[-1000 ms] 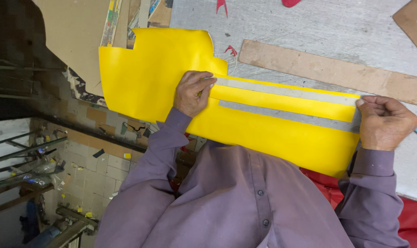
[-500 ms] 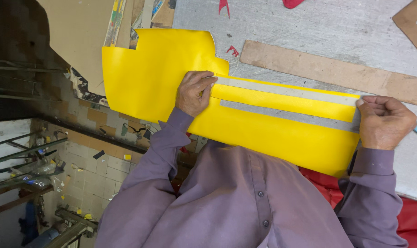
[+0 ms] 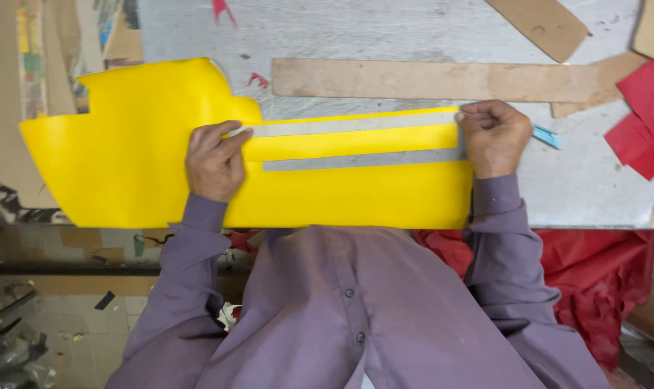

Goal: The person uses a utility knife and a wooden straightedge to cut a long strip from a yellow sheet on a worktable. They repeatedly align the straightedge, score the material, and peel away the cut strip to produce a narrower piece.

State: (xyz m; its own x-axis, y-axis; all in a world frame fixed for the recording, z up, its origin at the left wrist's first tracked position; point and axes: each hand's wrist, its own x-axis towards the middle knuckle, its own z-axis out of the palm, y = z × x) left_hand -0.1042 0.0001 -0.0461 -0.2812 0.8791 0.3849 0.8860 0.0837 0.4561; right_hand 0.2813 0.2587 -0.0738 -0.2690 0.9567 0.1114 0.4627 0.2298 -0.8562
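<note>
While the left hand (image 3: 213,160) presses flat, the right hand (image 3: 494,137) pinches the yellow sheet's (image 3: 125,166) end.

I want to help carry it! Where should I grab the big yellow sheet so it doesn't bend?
Probably by its two ends, coming from the table's near edge. The yellow sheet is long, thin and lies flat, its wide left end overhanging the table. The left hand presses its middle and the right hand pinches its right end, so it seems floppy.
</note>
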